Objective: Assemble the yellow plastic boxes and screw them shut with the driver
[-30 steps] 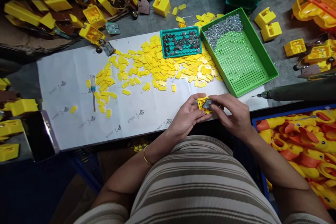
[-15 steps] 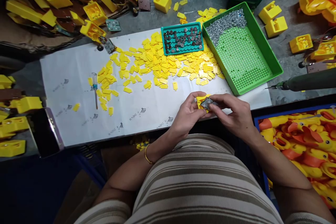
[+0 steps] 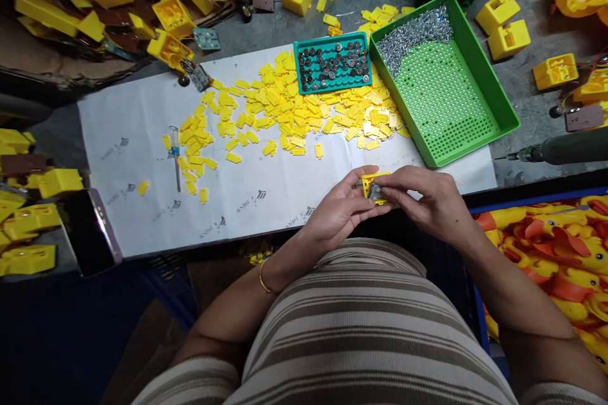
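both hands pinch one small yellow housing (image 3: pixel 375 186) at the bench (image 3: pixel 142 139) edge: left hand (image 3: pixel 339 212) steadies it, right hand (image 3: pixel 434 202) presses a grey insert in

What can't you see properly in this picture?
- Head view: the small yellow part is mostly covered by the left hand and right hand.
- The grey piece on it is too small to identify.
- The power screwdriver is cut off by the right edge.
- Print on the white paper is too small to read.
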The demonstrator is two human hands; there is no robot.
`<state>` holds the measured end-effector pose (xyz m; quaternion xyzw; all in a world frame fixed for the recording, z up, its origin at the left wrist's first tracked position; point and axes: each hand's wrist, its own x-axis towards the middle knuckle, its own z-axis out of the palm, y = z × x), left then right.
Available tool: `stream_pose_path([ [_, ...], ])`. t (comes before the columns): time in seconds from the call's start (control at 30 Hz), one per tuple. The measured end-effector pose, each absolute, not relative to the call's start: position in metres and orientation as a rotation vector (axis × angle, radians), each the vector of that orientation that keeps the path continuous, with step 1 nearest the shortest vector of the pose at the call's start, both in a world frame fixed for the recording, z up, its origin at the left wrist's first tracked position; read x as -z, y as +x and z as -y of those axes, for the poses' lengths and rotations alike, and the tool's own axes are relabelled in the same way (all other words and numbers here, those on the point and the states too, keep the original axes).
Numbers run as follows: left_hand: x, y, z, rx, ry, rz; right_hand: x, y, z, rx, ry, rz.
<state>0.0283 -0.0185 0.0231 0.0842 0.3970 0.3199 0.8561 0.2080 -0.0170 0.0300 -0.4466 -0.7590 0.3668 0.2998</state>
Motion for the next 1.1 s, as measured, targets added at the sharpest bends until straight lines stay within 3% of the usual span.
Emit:
stream_pose_path([
  [0.37,-0.022,0.027,0.021,-0.717,0.24,-0.848,-0.04,0.196,0.018,-0.861,-1.329,2.112],
  [0.8,-0.018,0.028,0.025,-0.728,0.408,-0.905,-0.036,0.204,0.009,-1.02,-1.226,2.039],
  [1.1,-0.012,0.032,0.029,-0.746,0.482,-0.924,-0.034,0.19,0.022,-0.581,-1.382,2.16],
])
